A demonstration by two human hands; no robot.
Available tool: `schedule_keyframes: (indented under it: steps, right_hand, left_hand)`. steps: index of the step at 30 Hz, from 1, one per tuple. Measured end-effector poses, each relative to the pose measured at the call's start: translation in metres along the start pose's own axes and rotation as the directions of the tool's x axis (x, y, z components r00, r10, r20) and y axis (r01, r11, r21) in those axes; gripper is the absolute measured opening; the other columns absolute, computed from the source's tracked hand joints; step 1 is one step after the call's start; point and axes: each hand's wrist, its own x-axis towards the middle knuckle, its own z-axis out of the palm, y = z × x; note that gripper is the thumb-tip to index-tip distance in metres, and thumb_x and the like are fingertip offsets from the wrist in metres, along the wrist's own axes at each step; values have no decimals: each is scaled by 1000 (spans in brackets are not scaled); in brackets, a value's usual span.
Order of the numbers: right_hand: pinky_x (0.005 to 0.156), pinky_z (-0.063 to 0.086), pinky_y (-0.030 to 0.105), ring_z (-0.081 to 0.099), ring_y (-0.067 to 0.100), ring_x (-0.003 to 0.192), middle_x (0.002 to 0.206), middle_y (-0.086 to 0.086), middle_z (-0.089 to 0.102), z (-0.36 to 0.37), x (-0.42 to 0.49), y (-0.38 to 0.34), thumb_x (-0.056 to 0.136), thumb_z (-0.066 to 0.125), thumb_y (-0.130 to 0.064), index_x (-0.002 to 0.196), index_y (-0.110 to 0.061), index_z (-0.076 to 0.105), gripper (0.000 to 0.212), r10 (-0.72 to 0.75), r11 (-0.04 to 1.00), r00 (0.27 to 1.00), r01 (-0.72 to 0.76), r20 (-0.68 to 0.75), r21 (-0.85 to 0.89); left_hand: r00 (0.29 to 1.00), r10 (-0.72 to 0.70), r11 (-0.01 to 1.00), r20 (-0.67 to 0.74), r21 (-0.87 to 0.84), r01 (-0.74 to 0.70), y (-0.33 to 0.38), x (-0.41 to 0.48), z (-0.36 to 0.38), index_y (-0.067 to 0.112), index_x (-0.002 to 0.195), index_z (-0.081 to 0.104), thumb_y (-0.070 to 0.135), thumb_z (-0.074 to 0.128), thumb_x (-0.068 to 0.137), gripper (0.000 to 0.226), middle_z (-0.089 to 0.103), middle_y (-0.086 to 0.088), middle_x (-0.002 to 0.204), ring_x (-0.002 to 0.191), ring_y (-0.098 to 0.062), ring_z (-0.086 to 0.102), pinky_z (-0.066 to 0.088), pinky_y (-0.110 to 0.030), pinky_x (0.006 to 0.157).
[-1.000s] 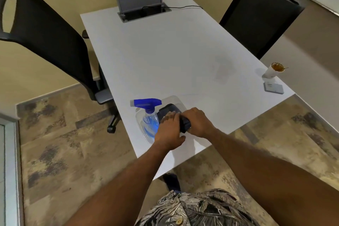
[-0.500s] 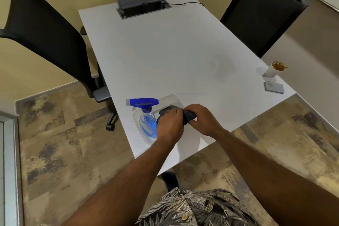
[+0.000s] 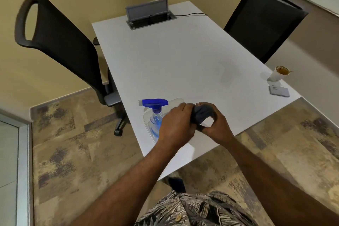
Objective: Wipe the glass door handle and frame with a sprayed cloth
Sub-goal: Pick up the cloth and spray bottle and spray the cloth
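A dark grey cloth (image 3: 202, 113) is gripped between both hands just above the near edge of the white worktop (image 3: 183, 64). The left hand (image 3: 176, 124) is closed on one end of it, and the right hand (image 3: 214, 124) is closed round the other, with fingers curled under the bundle. The spray bottle (image 3: 155, 115) stands on the worktop just beside the left hand, partly hidden behind it. A strip of glass door frame (image 3: 23, 170) is seen at the far left, well apart from the hands; the handle is not in view.

The bottle could be knocked off the near edge if the left wrist is swung outward, since it stands so close. The cloth could be left too bunched to take spray evenly if it is not opened out.

Compared with a second ago, the cloth has been lifted off the worktop and gathered into a ball, the hands have been drawn closer to the body, and the view has been tilted slightly downward.
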Motion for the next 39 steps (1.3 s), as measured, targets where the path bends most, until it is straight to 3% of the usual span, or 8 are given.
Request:
schedule_keyframes:
  steps: [5, 10, 16, 19, 24, 29, 34, 39]
  right_hand:
    - [88, 45, 6, 59, -13, 106, 114, -21, 61, 22, -22, -28, 73, 83, -3, 116, -40, 50, 65, 20, 993, 998, -13, -55, 116]
    - [94, 54, 27, 64, 11, 112, 118, -9, 65, 47, -38, -51, 76, 73, -16, 123, -33, 52, 54, -2, 951, 999, 11, -32, 310]
    - [83, 53, 23, 65, 6, 93, 95, -12, 70, 81, -45, -86, 79, 52, -10, 111, -19, 56, 33, 80, 842, 994, -106, 71, 529]
    - [82, 52, 25, 64, 10, 93, 96, -4, 69, 104, -47, -106, 79, 46, -14, 112, -17, 58, 35, 137, 762, 973, -225, 188, 607]
    - [79, 53, 30, 62, 22, 98, 101, 8, 67, 149, -51, -128, 84, 53, -40, 119, -16, 61, 43, 373, 533, 844, -536, 387, 655]
    - [63, 47, 31, 58, 22, 78, 82, 11, 62, 175, -49, -149, 103, 42, -42, 106, -11, 58, 35, 603, 241, 612, -752, 512, 614]
    - [60, 42, 29, 57, 14, 58, 55, -2, 63, 186, -46, -151, 102, 41, -42, 85, -17, 59, 35, 536, 295, 668, -721, 515, 627]
    - [78, 57, 38, 74, 23, 86, 101, 12, 76, 180, -43, -151, 96, 33, -62, 110, -16, 70, 61, 359, 372, 691, -722, 627, 583]
  left_hand:
    - [996, -12, 987, -84, -162, -2, 1, -25, -33, 19, 121, 66, 28, 75, 88, 35, 70, 6, 108, 88, -5, 59, 43, -12, 75]
    - [996, -48, 933, -78, -359, 17, -15, -50, -62, 26, 127, 61, 33, 83, 78, 54, 65, 22, 108, 97, 2, 61, 54, -18, 87]
    - [946, -300, 426, 125, -870, 250, -58, -78, -84, 14, 127, 63, 58, 63, 76, 68, 68, -10, 122, 110, -26, 67, 59, -34, 80]
    - [940, -323, 383, 106, -894, 233, -74, -98, -87, 13, 121, 66, 43, 64, 86, 46, 74, -11, 113, 108, -28, 69, 57, -33, 89]
    - [867, -434, 196, 247, -913, 358, -88, -129, -94, 2, 132, 60, 46, 70, 76, 72, 70, -20, 120, 114, -33, 66, 53, -43, 99]
    - [728, -592, -44, 345, -916, 398, -105, -148, -117, 1, 106, 72, 27, 58, 90, 34, 74, -21, 96, 97, -33, 69, 50, -42, 90]
    - [698, -663, -181, 271, -963, 202, -132, -170, -129, 9, 71, 77, 26, 49, 88, 37, 68, -14, 74, 71, -27, 67, 46, -38, 72]
    - [675, -693, -287, 255, -956, 67, -154, -186, -137, 9, 75, 74, 29, 41, 98, 46, 66, -10, 72, 67, -26, 67, 46, -36, 70]
